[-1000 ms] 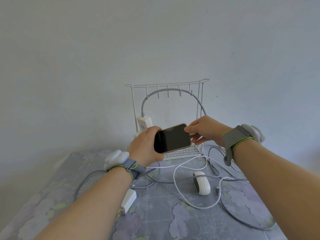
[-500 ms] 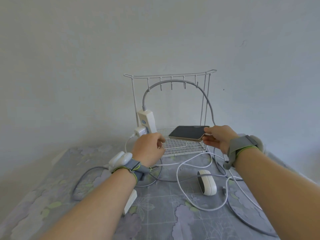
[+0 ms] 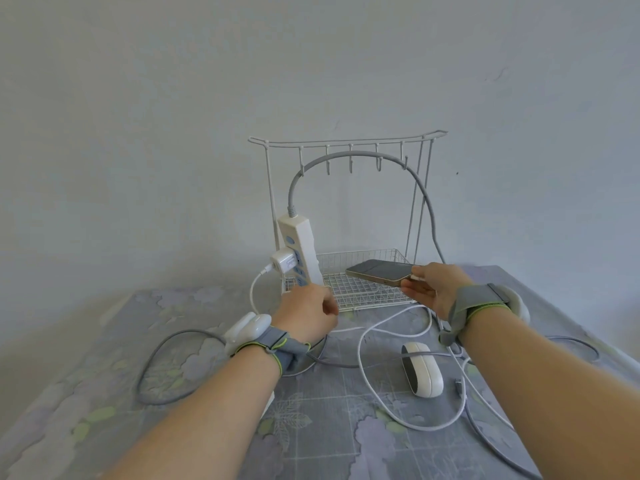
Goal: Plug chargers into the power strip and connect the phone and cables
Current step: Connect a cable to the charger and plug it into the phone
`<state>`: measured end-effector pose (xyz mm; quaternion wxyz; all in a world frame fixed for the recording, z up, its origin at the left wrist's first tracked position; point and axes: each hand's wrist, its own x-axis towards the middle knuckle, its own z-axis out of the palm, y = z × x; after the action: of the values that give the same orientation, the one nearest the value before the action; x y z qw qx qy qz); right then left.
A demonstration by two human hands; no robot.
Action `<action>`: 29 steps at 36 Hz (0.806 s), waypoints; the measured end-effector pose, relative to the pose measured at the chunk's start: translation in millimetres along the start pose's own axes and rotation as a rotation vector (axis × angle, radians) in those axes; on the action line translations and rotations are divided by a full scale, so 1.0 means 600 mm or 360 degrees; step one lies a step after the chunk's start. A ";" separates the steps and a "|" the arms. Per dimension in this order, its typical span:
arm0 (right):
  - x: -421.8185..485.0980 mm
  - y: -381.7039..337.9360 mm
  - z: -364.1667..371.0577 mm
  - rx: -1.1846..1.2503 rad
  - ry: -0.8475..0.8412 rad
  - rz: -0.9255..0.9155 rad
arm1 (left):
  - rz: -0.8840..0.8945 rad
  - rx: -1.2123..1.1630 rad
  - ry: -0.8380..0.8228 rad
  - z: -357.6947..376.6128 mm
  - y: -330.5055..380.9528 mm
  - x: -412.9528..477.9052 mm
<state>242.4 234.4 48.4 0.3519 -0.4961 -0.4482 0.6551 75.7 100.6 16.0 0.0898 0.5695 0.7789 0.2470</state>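
Note:
A white power strip [image 3: 298, 249] stands upright against the left post of a white wire rack [image 3: 349, 147], its grey cord arching over the hooks. A white charger [image 3: 282, 265] sits plugged into the strip's side, and its white cable [image 3: 377, 327] runs down across the table. My right hand [image 3: 434, 289] holds the near end of a dark phone [image 3: 377, 271], level over the rack's basket, with a white plug at that end. My left hand [image 3: 306, 315] hovers in front of the strip's foot, fingers loosely curled, holding nothing.
A white oval device [image 3: 422, 374] lies on the floral tablecloth [image 3: 104, 393] among loops of white and grey cable [image 3: 156, 368]. A small dark connector [image 3: 459, 388] lies right of it. A white block [image 3: 268, 401] peeks from under my left forearm. The wall stands close behind.
My left hand let go of the phone and dropped toward the strip's foot. My right hand carried the phone down and right, turning it flat over the basket.

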 end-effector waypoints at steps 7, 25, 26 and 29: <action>0.003 -0.012 0.005 -0.0301 -0.0011 -0.0011 | 0.0013 0.0025 -0.0061 -0.002 -0.002 -0.005; 0.009 -0.011 0.005 -0.0351 -0.0055 -0.0051 | 0.0020 0.0080 -0.0126 -0.001 0.005 -0.005; 0.011 -0.010 0.005 -0.0311 -0.0068 -0.0044 | 0.0025 0.0082 -0.0129 -0.001 0.005 -0.005; 0.003 -0.011 0.006 -0.0316 -0.0066 -0.0049 | 0.0029 0.0087 -0.0124 -0.005 0.006 -0.010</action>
<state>238.8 237.4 54.1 0.3016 -0.5079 -0.5255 0.6123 79.3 95.3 19.4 0.1022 0.5880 0.7760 0.2041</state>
